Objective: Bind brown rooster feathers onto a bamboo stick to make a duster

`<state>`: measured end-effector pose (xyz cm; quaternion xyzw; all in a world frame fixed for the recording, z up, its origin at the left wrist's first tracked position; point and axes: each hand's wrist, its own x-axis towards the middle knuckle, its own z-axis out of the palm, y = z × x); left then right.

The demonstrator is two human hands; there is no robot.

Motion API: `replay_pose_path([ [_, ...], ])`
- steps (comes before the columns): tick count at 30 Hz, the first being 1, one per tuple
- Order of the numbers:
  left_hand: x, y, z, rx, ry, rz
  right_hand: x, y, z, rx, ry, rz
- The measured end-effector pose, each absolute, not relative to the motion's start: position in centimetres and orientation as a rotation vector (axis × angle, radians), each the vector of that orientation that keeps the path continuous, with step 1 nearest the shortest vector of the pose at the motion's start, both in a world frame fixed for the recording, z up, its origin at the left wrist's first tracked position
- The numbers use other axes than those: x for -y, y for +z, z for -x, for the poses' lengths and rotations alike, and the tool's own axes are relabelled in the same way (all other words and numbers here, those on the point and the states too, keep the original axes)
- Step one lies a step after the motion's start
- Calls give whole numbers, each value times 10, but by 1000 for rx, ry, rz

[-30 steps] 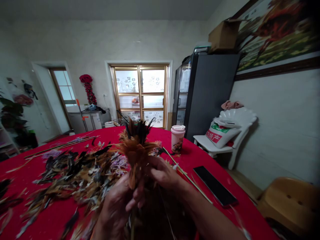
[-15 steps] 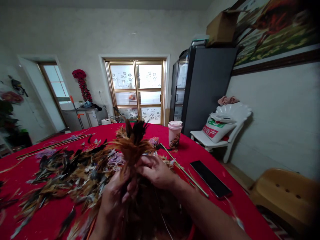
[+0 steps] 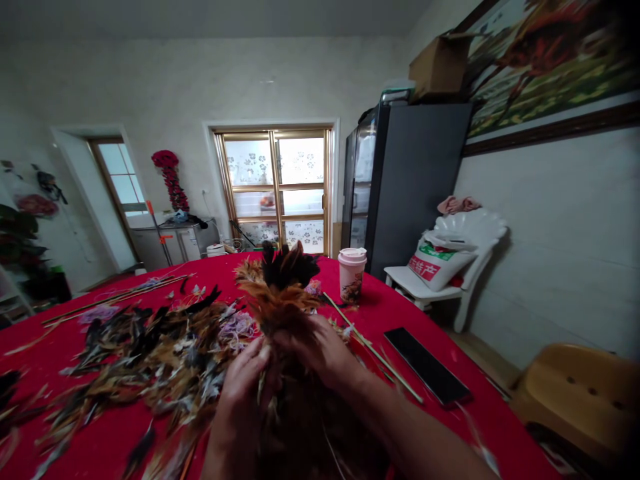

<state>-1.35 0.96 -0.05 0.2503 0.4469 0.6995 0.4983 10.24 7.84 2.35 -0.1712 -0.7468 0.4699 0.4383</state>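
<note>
A bundle of brown and black feathers (image 3: 283, 293) stands upright between my two hands, its dark tips pointing away from me. My left hand (image 3: 247, 380) is closed round the lower part of the bundle on its left side. From the right, my right hand (image 3: 317, 347) grips the bundle just under the spread brown feathers; its fingertips are partly hidden. A thin pale string (image 3: 330, 443) trails below my right forearm. Beside my left hand lies a wide heap of loose feathers (image 3: 165, 353) with some tangled lilac thread (image 3: 237, 328).
On the red tablecloth (image 3: 345, 273) stand a lidded paper cup (image 3: 353, 277), a thin stick (image 3: 373, 350) and a black phone (image 3: 427, 367) to the right. More long sticks (image 3: 117, 297) lie at the back left. A white chair (image 3: 480, 247) with a bag and a brown chair (image 3: 575, 393) are beyond.
My hands and the feather bundle have shifted slightly right in view. My right hand has turned and wrapped closer round the bundle. The whole scene sits a little lower as the head tilted.
</note>
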Motion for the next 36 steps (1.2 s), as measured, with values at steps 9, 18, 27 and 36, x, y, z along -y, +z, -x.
replay_pose_path([
  [9, -9, -2, 23, -654, 1367, -753, -93, -3, -103, 1582, 1656, 378],
  [18, -10, -1, 24, -605, 1440, -748, -85, 16, -100, 1588, 1600, 435],
  [27, -6, 5, 25, -916, 1539, -858, -73, 19, -96, 1698, 1614, 403],
  [36, -2, 13, 22, -916, 1620, -792, -78, 30, -119, 1977, 1366, 460],
])
